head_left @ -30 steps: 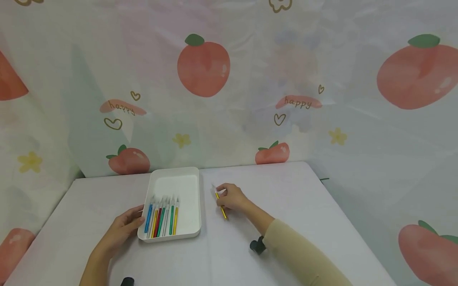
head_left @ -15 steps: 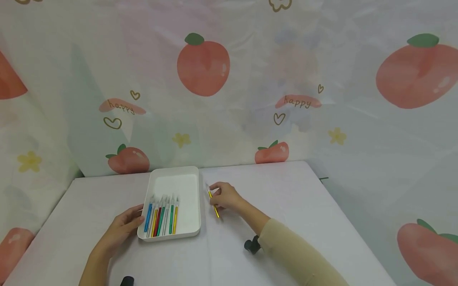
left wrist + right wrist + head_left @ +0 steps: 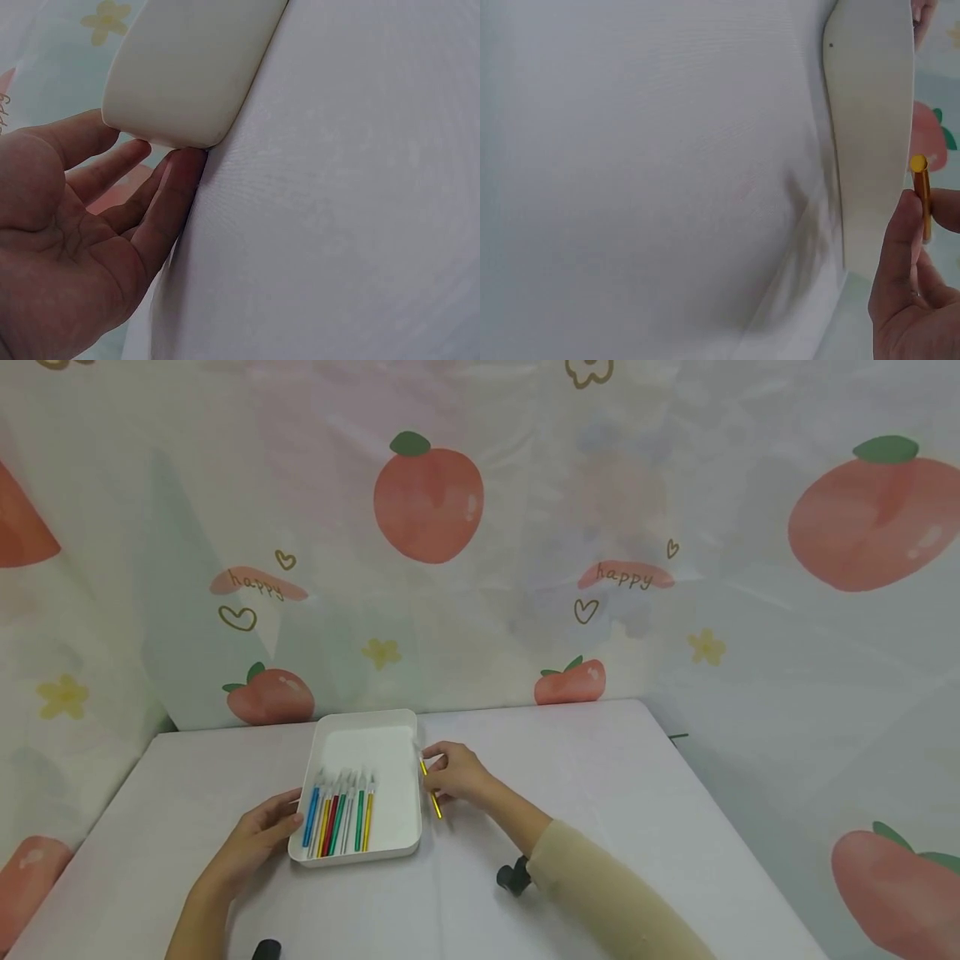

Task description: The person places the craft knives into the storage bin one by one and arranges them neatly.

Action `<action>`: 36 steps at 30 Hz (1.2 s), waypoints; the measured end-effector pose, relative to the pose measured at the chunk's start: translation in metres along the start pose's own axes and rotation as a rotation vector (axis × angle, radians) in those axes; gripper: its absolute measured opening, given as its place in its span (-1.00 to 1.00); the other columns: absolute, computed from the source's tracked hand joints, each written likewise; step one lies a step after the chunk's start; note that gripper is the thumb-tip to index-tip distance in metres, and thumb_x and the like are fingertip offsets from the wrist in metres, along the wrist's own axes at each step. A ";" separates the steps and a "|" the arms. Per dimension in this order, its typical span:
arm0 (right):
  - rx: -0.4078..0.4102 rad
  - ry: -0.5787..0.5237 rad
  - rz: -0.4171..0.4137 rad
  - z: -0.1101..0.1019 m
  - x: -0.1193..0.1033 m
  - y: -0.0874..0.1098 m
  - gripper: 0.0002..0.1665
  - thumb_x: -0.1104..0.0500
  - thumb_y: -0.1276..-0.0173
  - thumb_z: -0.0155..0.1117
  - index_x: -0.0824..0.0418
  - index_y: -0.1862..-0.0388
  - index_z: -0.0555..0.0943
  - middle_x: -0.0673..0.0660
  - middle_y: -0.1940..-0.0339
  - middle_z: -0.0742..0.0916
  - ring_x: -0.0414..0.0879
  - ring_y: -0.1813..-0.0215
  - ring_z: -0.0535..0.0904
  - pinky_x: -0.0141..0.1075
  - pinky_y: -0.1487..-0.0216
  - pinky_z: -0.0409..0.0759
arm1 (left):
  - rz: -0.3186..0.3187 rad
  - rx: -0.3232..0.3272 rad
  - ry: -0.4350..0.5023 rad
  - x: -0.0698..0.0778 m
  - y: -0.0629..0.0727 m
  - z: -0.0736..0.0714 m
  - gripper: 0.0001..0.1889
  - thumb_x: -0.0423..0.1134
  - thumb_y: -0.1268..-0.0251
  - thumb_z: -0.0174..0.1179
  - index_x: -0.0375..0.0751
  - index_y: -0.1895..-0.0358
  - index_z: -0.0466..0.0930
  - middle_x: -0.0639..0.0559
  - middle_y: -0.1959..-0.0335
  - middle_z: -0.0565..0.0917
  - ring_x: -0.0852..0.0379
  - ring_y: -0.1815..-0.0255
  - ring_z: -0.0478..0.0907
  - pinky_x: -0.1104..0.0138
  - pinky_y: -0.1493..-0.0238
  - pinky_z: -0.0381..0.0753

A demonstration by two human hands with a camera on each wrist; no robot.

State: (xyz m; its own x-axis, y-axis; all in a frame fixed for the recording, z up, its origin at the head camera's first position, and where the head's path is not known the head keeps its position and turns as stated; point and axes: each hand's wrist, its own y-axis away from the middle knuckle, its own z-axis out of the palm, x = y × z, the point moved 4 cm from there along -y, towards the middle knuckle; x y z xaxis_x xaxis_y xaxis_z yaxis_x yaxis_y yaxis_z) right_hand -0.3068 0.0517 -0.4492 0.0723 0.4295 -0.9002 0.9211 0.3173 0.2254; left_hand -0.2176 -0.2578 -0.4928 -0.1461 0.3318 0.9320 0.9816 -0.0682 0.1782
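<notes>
A white rectangular tray (image 3: pixel 393 814) stands on the table, holding a row of slim pen-shaped tools (image 3: pixel 337 818) in blue, silver, yellow, red and green, with pale tips. My left hand (image 3: pixel 258 835) holds the tray's left side, the thumb at its rim and the other fingers against the outer wall in the left wrist view. Just off the tray's right side, my right hand (image 3: pixel 461 774) pinches a gold pen-shaped tool (image 3: pixel 432 797) between thumb and fingers. Its round gold end (image 3: pixel 919 163) faces the right wrist camera, above the table and close to the tray wall.
A white cloth covers the table (image 3: pixel 600 777). Behind it hangs a backdrop (image 3: pixel 487 610) printed with peaches. A black object (image 3: pixel 513 877) shows at the right sleeve (image 3: pixel 600 885), and another black piece (image 3: pixel 267 950) at the bottom edge.
My right hand has moved left with the gold pen-shaped tool, from the table right of the tray up to its right rim. My left hand has stayed on the tray.
</notes>
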 end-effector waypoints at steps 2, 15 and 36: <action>-0.005 -0.001 -0.003 0.003 -0.003 0.000 -0.39 0.38 -0.14 0.37 0.22 -0.23 0.54 0.13 0.26 0.66 -0.09 0.35 0.64 -0.11 0.27 0.76 | 0.002 0.001 -0.001 0.000 0.000 0.000 -0.31 0.02 -0.50 0.10 -0.23 -0.53 0.15 -0.33 -0.45 0.34 -0.21 -0.44 0.34 0.14 -0.31 0.52; -0.028 -0.007 -0.004 0.024 -0.016 0.001 -0.40 0.40 -0.15 0.41 0.24 -0.21 0.54 0.13 0.28 0.67 -0.09 0.35 0.68 -0.17 0.32 0.76 | -0.017 0.000 -0.005 -0.001 -0.001 0.000 -0.29 0.05 -0.50 0.10 -0.21 -0.54 0.14 -0.32 -0.46 0.33 -0.20 -0.45 0.33 0.09 -0.35 0.47; 0.066 0.271 -0.094 0.050 -0.035 0.009 -0.27 0.33 -0.19 0.43 0.22 -0.37 0.43 -0.01 0.47 0.66 -0.12 0.55 0.64 -0.38 0.53 0.63 | -0.041 0.003 -0.028 0.000 0.001 0.001 -0.28 0.07 -0.50 0.09 -0.21 -0.55 0.11 -0.34 -0.49 0.28 -0.24 -0.48 0.28 -0.04 -0.40 0.37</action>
State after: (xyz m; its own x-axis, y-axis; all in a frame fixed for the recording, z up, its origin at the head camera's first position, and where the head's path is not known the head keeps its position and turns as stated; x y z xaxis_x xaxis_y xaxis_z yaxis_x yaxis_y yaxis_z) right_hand -0.2822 -0.0030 -0.4349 -0.1106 0.6137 -0.7818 0.9424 0.3145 0.1135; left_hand -0.2159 -0.2568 -0.4934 -0.1830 0.3610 0.9144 0.9751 -0.0515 0.2155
